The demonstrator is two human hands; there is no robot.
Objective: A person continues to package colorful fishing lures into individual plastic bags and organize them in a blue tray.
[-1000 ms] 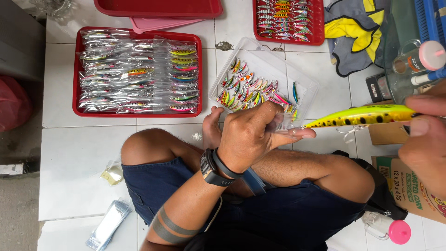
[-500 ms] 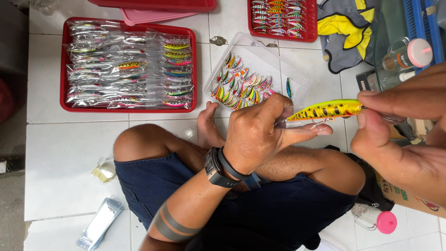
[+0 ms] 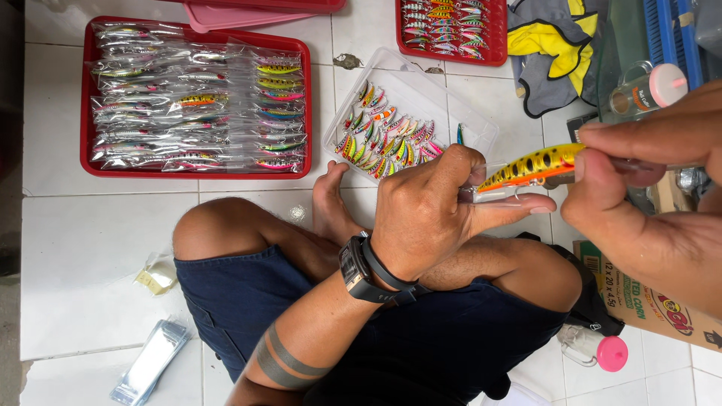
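Between your hands, the yellow spotted lure [image 3: 530, 167] lies nearly level, long axis left-right; your right hand [image 3: 647, 188] pinches its right end, your left hand [image 3: 436, 210] grips its left end above your knee.

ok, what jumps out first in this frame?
The yellow lure with dark spots, held between left hand and right hand at centre right. Next, the red tray of bagged lures at upper left, and the clear box of small bright lures on the tiled floor just above the left hand.
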